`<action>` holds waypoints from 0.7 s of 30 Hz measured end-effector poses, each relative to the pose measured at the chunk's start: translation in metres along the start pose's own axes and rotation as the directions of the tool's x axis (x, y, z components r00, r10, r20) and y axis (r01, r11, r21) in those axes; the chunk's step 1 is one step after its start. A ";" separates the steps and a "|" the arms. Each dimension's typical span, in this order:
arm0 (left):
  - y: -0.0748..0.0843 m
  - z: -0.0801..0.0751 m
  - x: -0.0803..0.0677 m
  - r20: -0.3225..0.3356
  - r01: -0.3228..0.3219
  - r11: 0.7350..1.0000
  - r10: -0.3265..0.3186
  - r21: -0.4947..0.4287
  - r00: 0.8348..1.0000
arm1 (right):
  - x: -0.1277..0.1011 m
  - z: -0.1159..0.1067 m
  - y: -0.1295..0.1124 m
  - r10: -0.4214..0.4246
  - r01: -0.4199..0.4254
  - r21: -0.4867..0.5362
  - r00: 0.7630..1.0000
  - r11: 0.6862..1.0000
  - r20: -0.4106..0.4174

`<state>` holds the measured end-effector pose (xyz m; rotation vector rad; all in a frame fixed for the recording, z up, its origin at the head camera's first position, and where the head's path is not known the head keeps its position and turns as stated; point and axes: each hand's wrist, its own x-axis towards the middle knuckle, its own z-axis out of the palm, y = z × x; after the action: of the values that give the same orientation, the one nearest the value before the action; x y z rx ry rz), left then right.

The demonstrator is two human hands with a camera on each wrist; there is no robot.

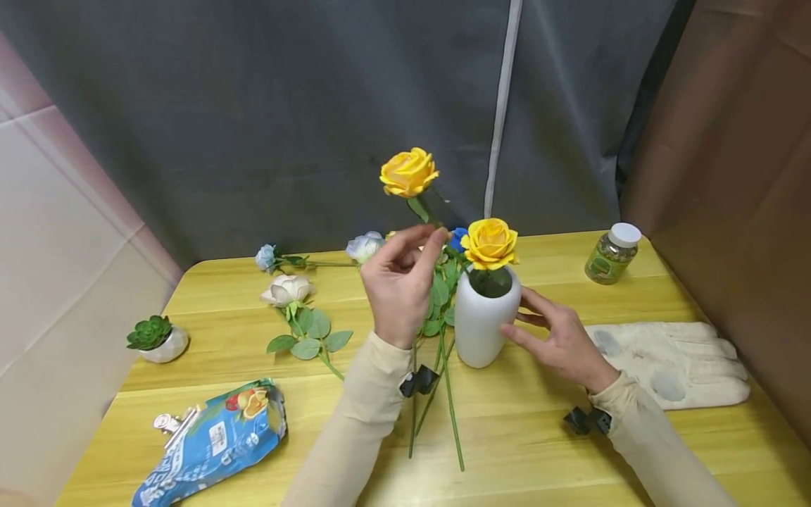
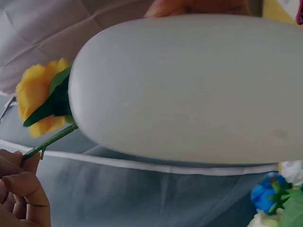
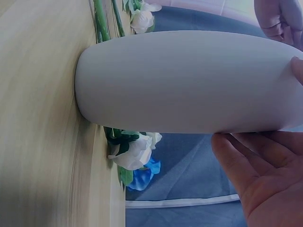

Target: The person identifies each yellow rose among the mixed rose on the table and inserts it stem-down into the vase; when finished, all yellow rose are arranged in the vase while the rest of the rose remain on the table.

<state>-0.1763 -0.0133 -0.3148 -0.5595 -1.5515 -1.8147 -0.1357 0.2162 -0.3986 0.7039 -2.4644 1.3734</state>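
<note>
White vase [image 1: 484, 324], short of the table's [image 1: 532, 451] far edge, right hand [image 1: 560, 345] gripping; upper yellow rose [image 1: 408, 173], left hand [image 1: 400, 292] pinching its stem [image 2: 56, 138] (snagging could tip the vase).

Long cream sleeves [image 1: 357, 422], slightly wrinkled, have small black devices [image 1: 421, 381] (blocky, angular) near their cuffs [image 1: 389, 351].

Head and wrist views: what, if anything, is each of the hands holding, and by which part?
The left hand pinches a yellow rose by its stem; the right hand holds the white vase by its upper side.
</note>
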 end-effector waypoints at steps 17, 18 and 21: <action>-0.012 -0.001 -0.021 0.268 0.041 0.978 -0.096 0.202 0.959 | 0.001 -0.001 0.001 -0.022 0.022 -0.006 1.000 1.000 -0.003; -0.012 -0.001 -0.022 0.278 0.040 0.977 -0.099 0.211 0.955 | 0.001 -0.001 0.001 -0.024 0.024 -0.005 1.000 1.000 -0.003; -0.012 -0.002 -0.023 0.300 0.051 0.973 -0.120 0.227 0.946 | 0.001 -0.001 0.000 -0.027 0.027 -0.002 1.000 1.000 -0.001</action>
<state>-0.1698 -0.0095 -0.3394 -0.7092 -1.9872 -1.6475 -0.1365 0.2165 -0.3981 0.7327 -2.4460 1.3614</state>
